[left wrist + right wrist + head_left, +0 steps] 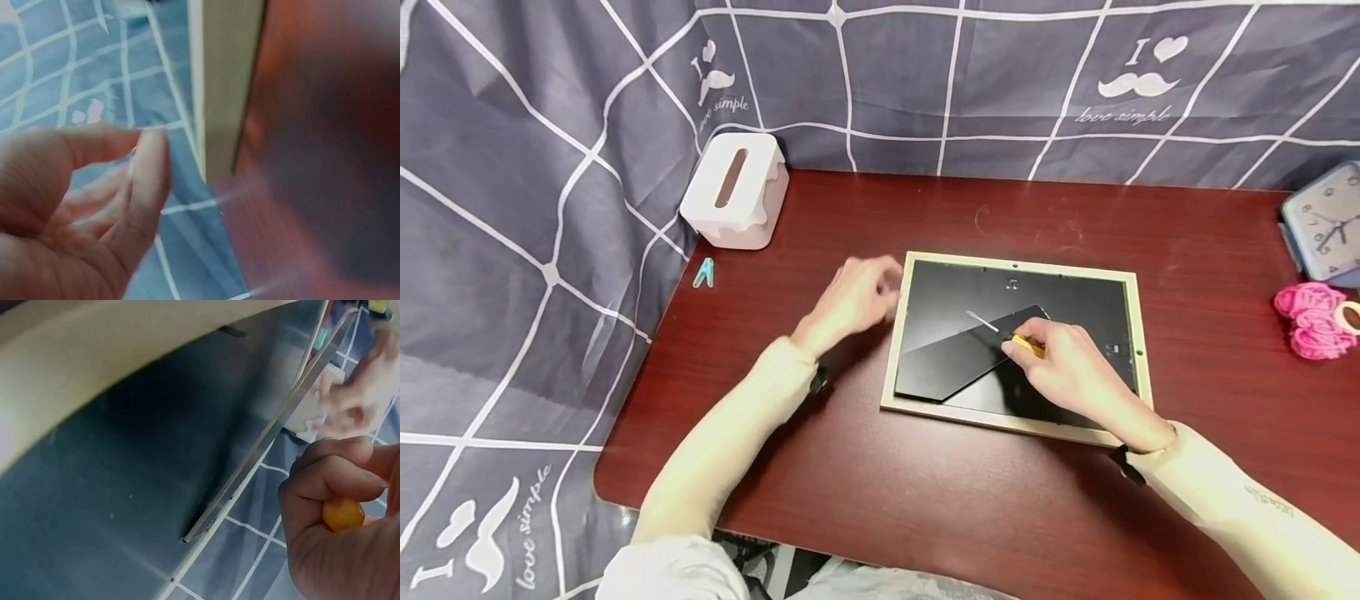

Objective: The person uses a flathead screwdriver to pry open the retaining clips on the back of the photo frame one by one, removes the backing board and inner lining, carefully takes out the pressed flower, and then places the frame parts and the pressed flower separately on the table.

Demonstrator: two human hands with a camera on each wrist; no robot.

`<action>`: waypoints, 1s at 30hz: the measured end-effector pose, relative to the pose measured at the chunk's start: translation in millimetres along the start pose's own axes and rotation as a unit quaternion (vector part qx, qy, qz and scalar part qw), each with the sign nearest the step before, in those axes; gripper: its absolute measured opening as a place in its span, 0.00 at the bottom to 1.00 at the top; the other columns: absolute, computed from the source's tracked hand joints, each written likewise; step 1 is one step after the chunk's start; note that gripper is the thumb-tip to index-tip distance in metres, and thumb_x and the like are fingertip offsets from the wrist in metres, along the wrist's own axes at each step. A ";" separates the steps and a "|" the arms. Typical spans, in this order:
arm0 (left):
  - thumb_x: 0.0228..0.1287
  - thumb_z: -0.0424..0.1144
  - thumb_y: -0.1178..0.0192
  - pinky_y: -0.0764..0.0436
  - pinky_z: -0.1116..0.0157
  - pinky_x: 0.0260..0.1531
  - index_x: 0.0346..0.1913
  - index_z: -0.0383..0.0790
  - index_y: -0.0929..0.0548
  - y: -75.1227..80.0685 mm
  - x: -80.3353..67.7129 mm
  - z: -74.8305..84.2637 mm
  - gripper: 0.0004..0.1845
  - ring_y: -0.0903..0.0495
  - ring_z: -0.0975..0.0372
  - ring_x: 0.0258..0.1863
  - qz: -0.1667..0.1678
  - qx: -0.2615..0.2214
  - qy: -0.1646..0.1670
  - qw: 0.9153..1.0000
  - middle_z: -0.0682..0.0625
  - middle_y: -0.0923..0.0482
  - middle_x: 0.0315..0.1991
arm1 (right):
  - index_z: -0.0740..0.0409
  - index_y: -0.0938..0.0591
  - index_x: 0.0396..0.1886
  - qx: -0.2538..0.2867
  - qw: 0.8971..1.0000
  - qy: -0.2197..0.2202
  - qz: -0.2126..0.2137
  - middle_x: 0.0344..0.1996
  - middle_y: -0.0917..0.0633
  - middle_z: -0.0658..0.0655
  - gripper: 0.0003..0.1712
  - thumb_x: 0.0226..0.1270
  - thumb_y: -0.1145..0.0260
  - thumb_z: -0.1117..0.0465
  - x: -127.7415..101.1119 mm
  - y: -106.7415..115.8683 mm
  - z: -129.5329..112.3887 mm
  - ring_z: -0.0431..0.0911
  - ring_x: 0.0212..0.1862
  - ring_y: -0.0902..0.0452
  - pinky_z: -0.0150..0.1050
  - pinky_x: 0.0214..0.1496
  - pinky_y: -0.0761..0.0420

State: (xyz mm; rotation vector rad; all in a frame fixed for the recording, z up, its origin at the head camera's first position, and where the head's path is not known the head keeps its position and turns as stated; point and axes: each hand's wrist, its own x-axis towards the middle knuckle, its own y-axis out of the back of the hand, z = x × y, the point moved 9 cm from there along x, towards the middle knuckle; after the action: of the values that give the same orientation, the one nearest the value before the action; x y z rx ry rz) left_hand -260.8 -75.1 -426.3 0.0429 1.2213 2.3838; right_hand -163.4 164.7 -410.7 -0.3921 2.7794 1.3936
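Observation:
A pale wooden picture frame [891,367] lies back side up on the table, its black backboard [947,287] showing. Across the backboard slants a black stand leg [951,358]. My right hand [1071,367] holds a screwdriver [1028,345] by its yellow handle over the board, the metal shaft pointing left and away from me. The handle's end [343,514] pokes out of the curled fingers in the right wrist view. Beside the frame's left edge is my left hand [853,296], blurred, with fingers loosely bent. Nothing shows between its thumb and fingers in the left wrist view.
A white tissue box [741,196] stands at the table's back left, with a small turquoise clip [703,273] in front of it. To the far right are a clock [1330,225] and pink flowers [1315,321]. A grey curtain [895,83] hangs behind the reddish-brown table [850,467].

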 end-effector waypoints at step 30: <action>0.72 0.59 0.29 0.12 0.49 0.40 0.38 0.51 0.06 -17.2 40.3 -1.0 0.16 0.13 0.51 0.37 0.021 0.152 -0.002 0.988 0.52 0.09 0.35 | 0.55 0.10 0.36 0.030 0.995 -0.093 -0.015 0.18 0.21 0.47 0.17 0.80 0.33 0.48 11.7 -1.5 15.3 0.46 0.31 0.26 0.38 0.35 0.28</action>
State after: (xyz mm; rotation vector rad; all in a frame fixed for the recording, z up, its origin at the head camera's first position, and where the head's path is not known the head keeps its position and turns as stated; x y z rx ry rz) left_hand -290.5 -50.7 -447.3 0.1703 1.5849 2.2097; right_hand -176.0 173.4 -422.5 -0.2871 2.6471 1.2659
